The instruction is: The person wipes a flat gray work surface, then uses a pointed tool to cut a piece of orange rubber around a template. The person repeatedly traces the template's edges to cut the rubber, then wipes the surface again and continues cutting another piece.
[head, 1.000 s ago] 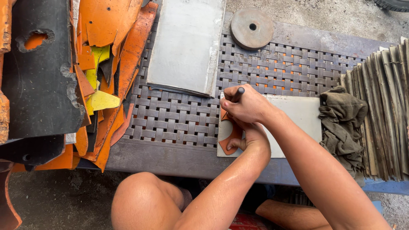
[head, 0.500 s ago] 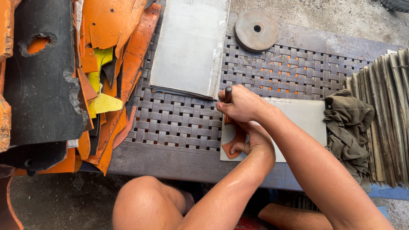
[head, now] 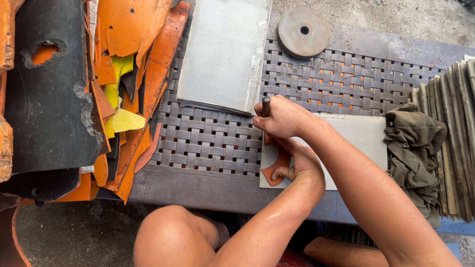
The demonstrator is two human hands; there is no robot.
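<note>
Bright even daylight, soft shadows, sharp focus.

Round metal disc (head: 303, 32), grey sheet (head: 222, 52), crumpled rag (head: 413, 143), orange scraps (head: 133, 29), perhaps rubber

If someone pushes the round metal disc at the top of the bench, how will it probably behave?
The round disc lies flat on the grey bench, so it would probably slide rather than roll or tip. It looks thick and solid, with a small centre hole, so likely stiff and heavy for its size. Its dull surface suggests little slipperiness.

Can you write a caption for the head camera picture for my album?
Right hand grips a dark tool while left hand presses an orange piece.
</note>
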